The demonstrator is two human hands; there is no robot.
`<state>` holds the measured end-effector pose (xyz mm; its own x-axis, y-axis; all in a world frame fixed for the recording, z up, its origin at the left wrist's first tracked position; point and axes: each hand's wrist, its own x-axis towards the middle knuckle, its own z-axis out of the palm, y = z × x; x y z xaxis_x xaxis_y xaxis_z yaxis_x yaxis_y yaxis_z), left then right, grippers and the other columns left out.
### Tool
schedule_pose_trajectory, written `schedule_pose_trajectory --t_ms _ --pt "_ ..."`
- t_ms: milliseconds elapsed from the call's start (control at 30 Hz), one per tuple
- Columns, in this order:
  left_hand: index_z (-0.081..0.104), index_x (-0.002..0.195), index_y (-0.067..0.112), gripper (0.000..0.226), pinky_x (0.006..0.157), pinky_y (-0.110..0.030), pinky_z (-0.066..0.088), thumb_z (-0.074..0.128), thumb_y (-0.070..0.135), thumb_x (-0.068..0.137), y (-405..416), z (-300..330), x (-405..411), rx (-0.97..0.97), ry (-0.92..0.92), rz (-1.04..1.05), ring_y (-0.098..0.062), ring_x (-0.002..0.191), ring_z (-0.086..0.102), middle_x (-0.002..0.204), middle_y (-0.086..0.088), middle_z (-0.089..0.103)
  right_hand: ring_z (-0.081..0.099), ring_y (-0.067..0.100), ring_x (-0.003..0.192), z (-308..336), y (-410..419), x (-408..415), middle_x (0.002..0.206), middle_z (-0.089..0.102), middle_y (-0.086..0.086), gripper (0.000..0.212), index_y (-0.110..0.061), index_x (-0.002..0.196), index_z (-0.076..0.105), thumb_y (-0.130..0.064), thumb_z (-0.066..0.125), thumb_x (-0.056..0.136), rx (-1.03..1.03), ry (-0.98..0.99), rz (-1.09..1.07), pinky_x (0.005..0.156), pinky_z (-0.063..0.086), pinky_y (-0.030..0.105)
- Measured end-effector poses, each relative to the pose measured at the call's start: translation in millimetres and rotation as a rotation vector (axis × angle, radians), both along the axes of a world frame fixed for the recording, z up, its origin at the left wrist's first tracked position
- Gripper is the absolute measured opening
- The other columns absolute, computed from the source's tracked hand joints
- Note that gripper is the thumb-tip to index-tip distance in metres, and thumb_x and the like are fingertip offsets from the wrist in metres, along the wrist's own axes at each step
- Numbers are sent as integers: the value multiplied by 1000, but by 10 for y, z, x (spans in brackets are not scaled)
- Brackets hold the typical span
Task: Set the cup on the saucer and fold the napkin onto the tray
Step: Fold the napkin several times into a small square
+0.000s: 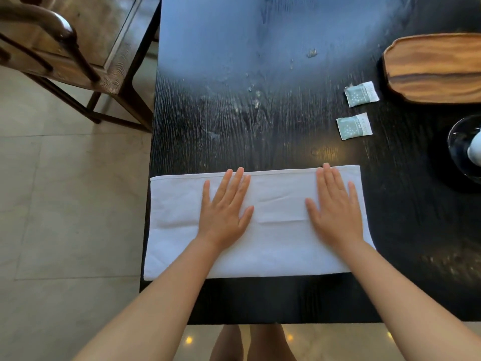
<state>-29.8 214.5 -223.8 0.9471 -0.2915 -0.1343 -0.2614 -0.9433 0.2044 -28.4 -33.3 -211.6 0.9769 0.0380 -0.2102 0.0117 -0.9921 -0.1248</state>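
A white napkin (276, 230) lies folded into a long rectangle on the black table (260, 121), near its front left corner. My left hand (225, 209) presses flat on the napkin's left half, fingers spread. My right hand (335, 207) lies flat on its right half, fingertips at the far folded edge. A wooden tray (434, 69) sits bare at the far right. At the right edge a dark glossy saucer (458, 149) shows partly, with a white cup (475, 152) cut off by the frame on it.
Two small pale green sachets (361, 94) (354, 125) lie between the napkin and the tray. A wooden chair (67, 48) stands on the tiled floor to the table's left. The napkin's left edge reaches the table's left edge.
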Motion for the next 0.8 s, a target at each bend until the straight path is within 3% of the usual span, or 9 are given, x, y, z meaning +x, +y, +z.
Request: schedule_pose_trajectory --t_ms 133,300,467,567,633,800 --pt "14 148 30 65 114 -50 2 25 52 88 513 -64 5 8 15 119 -14 144 1 156 3 6 1 16 144 14 -48 -1 158 8 6 71 -11 148 9 -47 14 87 3 6 21 116 4 44" --pt "10 147 33 65 115 -44 2 25 54 87 972 -86 -50 6 31 227 -17 145 4 158 -1 7 1 15 144 10 -60 1 158 8 6 72 -11 148 10 -49 12 86 12 -1 26 116 4 44" --pt "9 147 34 66 115 -44 3 27 53 87 955 -124 -52 14 9 228 -19 145 6 158 -3 8 0 19 145 112 311 -100 158 3 5 68 -15 148 8 -49 24 90 100 -19 -219 115 1 51" --pt "10 147 34 66 115 -46 5 27 53 87 972 -146 -48 8 -1 221 -20 145 7 158 -3 9 5 23 143 155 970 -413 155 10 6 67 -20 147 14 -47 26 87 171 -48 -34 115 4 49" --pt "8 147 35 66 115 -46 5 27 54 87 986 -155 -46 14 -6 212 -20 145 7 158 -4 9 4 26 143 83 1206 -648 156 6 5 65 -25 147 9 -47 29 90 145 9 140 115 2 47" --pt "9 147 35 66 115 -46 4 26 54 87 996 -163 -44 14 -9 213 -20 145 6 159 -4 9 1 25 144 -9 487 -833 156 1 4 66 -26 148 4 -51 22 90 -37 42 132 114 -1 43"
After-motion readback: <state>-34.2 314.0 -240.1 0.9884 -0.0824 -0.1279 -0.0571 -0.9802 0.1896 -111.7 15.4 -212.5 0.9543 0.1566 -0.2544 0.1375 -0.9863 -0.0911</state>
